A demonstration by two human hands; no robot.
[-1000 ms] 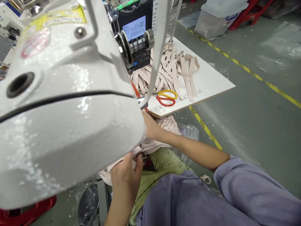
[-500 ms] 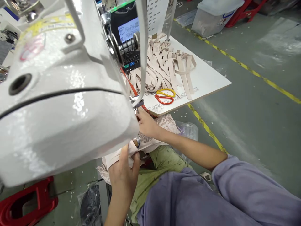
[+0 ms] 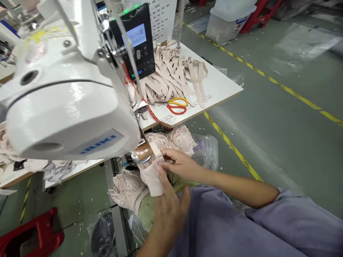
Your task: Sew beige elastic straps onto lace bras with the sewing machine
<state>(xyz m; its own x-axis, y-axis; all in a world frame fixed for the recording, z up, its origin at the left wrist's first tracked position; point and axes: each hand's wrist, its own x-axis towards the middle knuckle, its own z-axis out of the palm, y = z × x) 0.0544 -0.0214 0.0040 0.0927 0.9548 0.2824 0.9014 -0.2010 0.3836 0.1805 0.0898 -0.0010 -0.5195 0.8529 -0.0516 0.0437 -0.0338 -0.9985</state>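
A beige lace bra lies over my lap and around the sewing machine's arm end, with one lace cup (image 3: 182, 139) on the far side and another cup (image 3: 128, 187) on the near side. My right hand (image 3: 182, 165) pinches the bra's strap (image 3: 157, 150) beside the metal-and-brown cylinder end (image 3: 143, 151). Slightly blurred, my left hand (image 3: 171, 207) has its index finger stretched along the bra's smooth wing (image 3: 154, 180) and its thumb spread apart. The white sewing machine head (image 3: 72, 121) hangs over the work and hides the needle area.
Red-and-yellow-handled scissors (image 3: 177, 106) and a pile of beige straps (image 3: 171, 76) lie on the white table (image 3: 222, 89). A control panel (image 3: 136, 43) stands behind the machine. On the floor are a red stool (image 3: 40, 232) and a plastic bin (image 3: 227, 23).
Both hands have come out from the machine toward my body, bringing the strap into sight. The left hand's grip has loosened. The view has shifted, showing more of the machine's front.
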